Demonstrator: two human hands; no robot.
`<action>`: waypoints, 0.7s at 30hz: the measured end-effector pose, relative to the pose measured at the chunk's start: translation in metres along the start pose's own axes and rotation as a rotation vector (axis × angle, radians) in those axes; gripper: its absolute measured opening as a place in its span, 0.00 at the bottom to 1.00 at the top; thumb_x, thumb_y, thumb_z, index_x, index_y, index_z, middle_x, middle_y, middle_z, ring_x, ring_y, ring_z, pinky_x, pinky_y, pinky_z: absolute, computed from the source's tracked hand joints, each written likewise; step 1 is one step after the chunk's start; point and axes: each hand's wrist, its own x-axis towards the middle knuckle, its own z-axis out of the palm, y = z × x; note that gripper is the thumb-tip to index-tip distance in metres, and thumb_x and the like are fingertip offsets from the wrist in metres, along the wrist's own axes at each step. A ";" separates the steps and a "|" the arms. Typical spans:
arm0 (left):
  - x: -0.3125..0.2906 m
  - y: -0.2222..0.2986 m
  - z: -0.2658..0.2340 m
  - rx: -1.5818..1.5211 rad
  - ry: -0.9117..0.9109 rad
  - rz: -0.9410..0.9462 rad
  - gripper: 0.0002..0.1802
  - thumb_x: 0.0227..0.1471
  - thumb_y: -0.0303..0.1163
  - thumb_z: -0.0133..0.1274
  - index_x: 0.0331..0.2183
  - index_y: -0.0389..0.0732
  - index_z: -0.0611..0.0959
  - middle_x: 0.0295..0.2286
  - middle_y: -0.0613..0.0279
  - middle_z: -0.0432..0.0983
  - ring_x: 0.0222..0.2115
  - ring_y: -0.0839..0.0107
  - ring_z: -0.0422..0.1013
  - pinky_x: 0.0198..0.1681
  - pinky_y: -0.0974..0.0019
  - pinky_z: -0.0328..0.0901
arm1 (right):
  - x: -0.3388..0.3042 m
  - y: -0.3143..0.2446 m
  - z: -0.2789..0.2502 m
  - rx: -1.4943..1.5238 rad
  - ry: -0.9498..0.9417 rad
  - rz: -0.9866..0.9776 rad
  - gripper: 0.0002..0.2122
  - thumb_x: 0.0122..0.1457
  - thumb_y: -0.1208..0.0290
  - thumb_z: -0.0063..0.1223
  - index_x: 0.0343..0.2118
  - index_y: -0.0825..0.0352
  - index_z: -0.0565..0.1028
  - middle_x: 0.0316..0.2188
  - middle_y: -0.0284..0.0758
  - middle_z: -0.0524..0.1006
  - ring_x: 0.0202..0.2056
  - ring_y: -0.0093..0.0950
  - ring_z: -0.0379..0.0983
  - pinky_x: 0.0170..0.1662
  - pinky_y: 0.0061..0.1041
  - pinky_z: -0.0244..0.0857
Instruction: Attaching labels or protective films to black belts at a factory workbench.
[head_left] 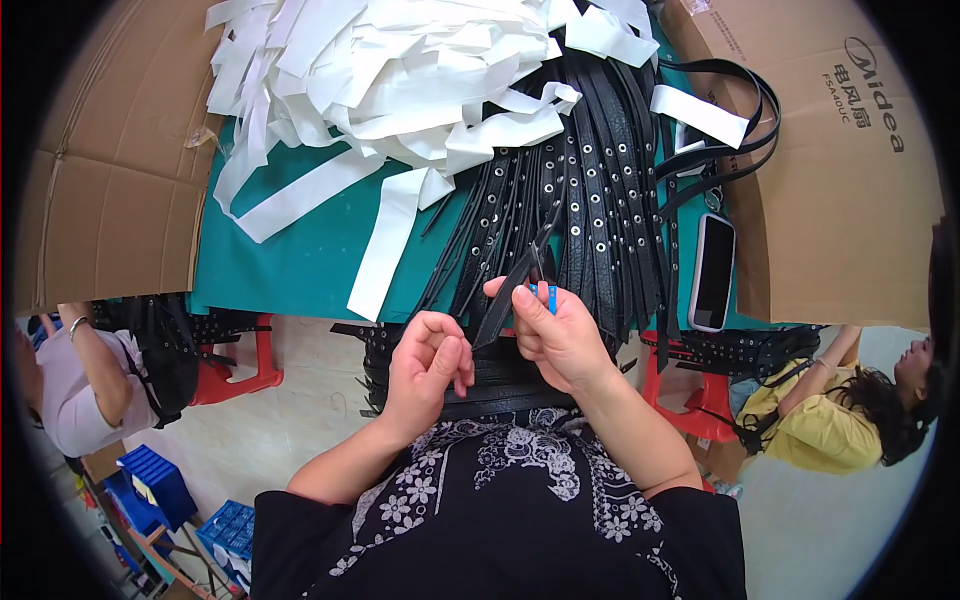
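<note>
My right hand (562,340) is closed, thumb and forefinger pinching a black leather strap (508,296) that slants down to the left. Small blue-handled thread snips (552,299) also sit in that hand, largely covered by the fingers. Just left of the strap's lower end, my left hand (425,365) is curled with its thumb against the fingers; anything inside it is hidden. Beyond both hands, many black straps with metal eyelets (600,190) lie side by side over the green table (290,270), their ends hanging at the near edge.
White strips (400,70) are heaped at the far left and middle. Cardboard boxes (120,170) flank the table, one more box (840,200) on the right. A phone (712,272) lies by that right box. People sit on both sides, near red stools (240,365); blue crates (155,485) stand lower left.
</note>
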 end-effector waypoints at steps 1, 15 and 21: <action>0.002 0.003 0.001 0.001 -0.002 -0.001 0.16 0.54 0.43 0.41 0.30 0.38 0.67 0.18 0.62 0.66 0.17 0.74 0.65 0.15 0.77 0.60 | 0.000 0.001 -0.002 0.004 -0.015 0.001 0.15 0.58 0.62 0.41 0.41 0.68 0.67 0.12 0.18 0.54 0.12 0.09 0.44 0.14 0.10 0.37; 0.011 0.013 0.013 -0.035 -0.129 -0.321 0.15 0.50 0.28 0.46 0.41 0.34 0.68 0.28 0.50 0.74 0.20 0.69 0.72 0.20 0.74 0.68 | -0.004 0.016 -0.009 -0.131 0.140 -0.036 0.11 0.56 0.63 0.47 0.35 0.67 0.70 0.15 0.19 0.62 0.13 0.07 0.48 0.15 0.10 0.39; 0.011 0.010 0.009 -0.204 -0.162 -0.402 0.18 0.52 0.29 0.42 0.46 0.35 0.65 0.29 0.48 0.74 0.20 0.67 0.73 0.21 0.71 0.69 | -0.017 0.010 -0.028 -0.543 0.251 -0.336 0.16 0.59 0.59 0.38 0.39 0.68 0.69 0.16 0.19 0.58 0.15 0.08 0.49 0.17 0.11 0.41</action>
